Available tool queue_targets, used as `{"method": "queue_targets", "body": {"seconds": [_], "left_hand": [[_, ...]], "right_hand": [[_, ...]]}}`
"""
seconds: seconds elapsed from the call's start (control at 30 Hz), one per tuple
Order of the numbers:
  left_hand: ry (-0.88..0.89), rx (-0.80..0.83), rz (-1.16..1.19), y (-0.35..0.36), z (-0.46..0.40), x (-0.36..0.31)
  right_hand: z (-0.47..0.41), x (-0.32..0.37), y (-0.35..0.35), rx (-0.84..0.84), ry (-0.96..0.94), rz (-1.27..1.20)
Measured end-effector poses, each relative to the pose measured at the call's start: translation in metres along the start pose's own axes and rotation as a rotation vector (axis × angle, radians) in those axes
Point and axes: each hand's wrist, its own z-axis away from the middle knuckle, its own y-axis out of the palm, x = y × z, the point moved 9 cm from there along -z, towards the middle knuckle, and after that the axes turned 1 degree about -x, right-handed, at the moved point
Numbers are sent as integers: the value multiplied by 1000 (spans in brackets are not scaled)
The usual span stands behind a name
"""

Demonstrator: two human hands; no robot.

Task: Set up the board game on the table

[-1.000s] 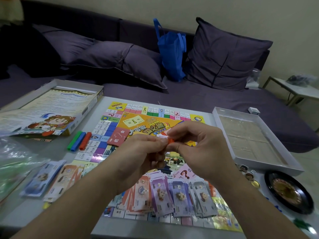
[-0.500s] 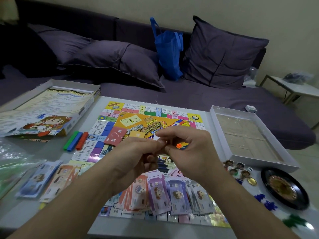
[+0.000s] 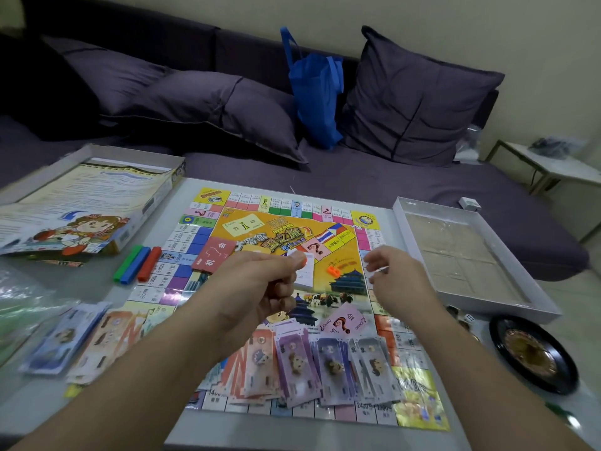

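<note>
The left hand (image 3: 260, 288) is curled into a loose fist above the middle of the game board (image 3: 292, 288), thumb pressed on the forefinger; whether something small is pinched there I cannot tell. The right hand (image 3: 395, 278), at 3 o'clock from it, hangs with relaxed, half-bent fingers and grips nothing that shows. Between the hands a small orange piece (image 3: 333, 271) lies on the board, just beside a white card stack (image 3: 305, 271). The board lies flat on the surface (image 3: 97, 288), with play money (image 3: 325, 362) fanned along its 6 o'clock edge and three coloured sticks (image 3: 138, 263) at 9 o'clock. Half a second ago both hands met over the centre, fingertips together around the orange piece; now they have drawn apart and the piece rests on the board, free of either hand
</note>
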Motion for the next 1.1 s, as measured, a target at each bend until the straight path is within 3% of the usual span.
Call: {"method": "queue_targets", "body": {"seconds": [0.17, 0.33, 0.57, 0.8, 0.93, 1.1], "left_hand": [[11, -26, 27, -4, -4, 0], [-1, -102, -43, -14, -6, 2], [13, -141, -99, -23, -5, -5], [14, -162, -117, -25, -3, -7], [16, -163, -137, -23, -3, -7], [16, -111, -118, -15, 0, -4]], "right_hand": [[-8, -1, 24, 79, -12, 166], [-6, 26, 53, 163, -180, 216], [-3, 32, 62, 68, -210, 242], [5, 45, 38, 5, -143, -119], [20, 76, 17, -8, -237, -295], [46, 100, 8, 102, -224, -696]]}}
